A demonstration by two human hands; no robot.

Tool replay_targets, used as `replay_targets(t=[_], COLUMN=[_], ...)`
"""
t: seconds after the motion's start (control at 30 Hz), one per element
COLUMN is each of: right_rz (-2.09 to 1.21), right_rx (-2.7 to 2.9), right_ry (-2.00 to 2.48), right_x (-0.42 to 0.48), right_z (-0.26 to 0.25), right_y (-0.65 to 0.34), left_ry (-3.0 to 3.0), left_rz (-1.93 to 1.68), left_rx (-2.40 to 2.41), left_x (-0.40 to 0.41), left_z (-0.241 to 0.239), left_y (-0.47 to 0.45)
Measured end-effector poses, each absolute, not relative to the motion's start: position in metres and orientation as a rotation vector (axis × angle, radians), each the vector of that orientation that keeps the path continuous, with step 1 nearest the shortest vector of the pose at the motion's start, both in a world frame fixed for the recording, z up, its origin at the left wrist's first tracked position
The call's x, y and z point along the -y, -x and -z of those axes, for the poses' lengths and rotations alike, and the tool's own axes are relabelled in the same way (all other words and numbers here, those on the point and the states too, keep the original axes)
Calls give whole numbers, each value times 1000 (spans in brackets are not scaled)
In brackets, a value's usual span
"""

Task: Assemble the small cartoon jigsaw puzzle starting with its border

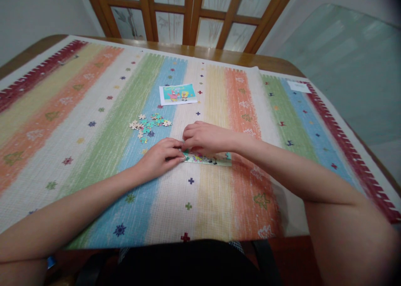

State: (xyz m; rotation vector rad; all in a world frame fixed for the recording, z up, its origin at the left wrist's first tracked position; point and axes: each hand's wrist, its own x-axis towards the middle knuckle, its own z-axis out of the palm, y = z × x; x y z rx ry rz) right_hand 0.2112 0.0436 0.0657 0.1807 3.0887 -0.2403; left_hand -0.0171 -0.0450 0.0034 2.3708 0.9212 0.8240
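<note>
A partly joined jigsaw puzzle point(216, 160) with small colourful figures lies flat on the striped cloth, its upper side covered by my right hand point(206, 137). The fingers of that hand are bent down and drawn together over the puzzle's left part; their tips are hidden. At the puzzle's left end, my left hand point(164, 155) has thumb and fingers closed around a small green puzzle piece point(186, 157). Both hands' fingertips almost meet there. Beyond my left hand is a loose heap of puzzle pieces point(144, 125), some showing teal print and others a plain pale back.
Farther back lies a printed picture card point(178, 94) with cartoon figures on teal. A small white paper label point(299, 87) rests at the far right of the tablecloth point(94, 160). Wooden doors point(191, 18) with glass panes stand behind the table, and a pale glass panel point(344, 64) stands to the right.
</note>
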Motion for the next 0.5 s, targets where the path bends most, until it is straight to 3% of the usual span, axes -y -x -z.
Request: replay_targets(t=[0.5], right_rz=[161], right_rx=[-2900], right_ry=[-173], right_x=[-36], right_z=[-89], right_y=[-182], left_ry=[-2364], left_rz=[-840], left_rx=[-910], left_x=[45], left_z=[-4], left_y=[17])
